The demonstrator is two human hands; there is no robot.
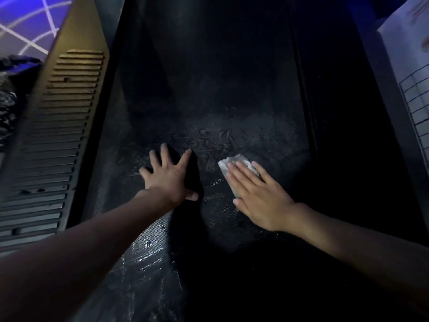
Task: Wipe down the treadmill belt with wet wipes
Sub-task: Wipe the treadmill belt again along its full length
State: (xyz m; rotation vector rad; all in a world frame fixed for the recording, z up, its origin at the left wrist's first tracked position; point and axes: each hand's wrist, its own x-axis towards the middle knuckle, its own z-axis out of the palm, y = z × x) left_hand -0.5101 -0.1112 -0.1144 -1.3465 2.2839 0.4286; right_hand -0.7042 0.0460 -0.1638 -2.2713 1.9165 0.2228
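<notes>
The black treadmill belt (209, 108) runs away from me down the middle of the head view, dusty in the middle and shiny wet near me at the lower left. My right hand (257, 196) lies flat on a folded white wet wipe (226, 165) and presses it onto the belt; the wipe's far corner sticks out past the fingertips. To its left my left hand (168, 176) rests palm down on the belt with fingers spread, holding nothing.
A ribbed grey side rail (53, 145) borders the belt on the left. A dark rail edge (306, 94) borders it on the right, with a white gridded object (415, 96) beyond. Purple floor with white lines (27, 26) shows at the top left.
</notes>
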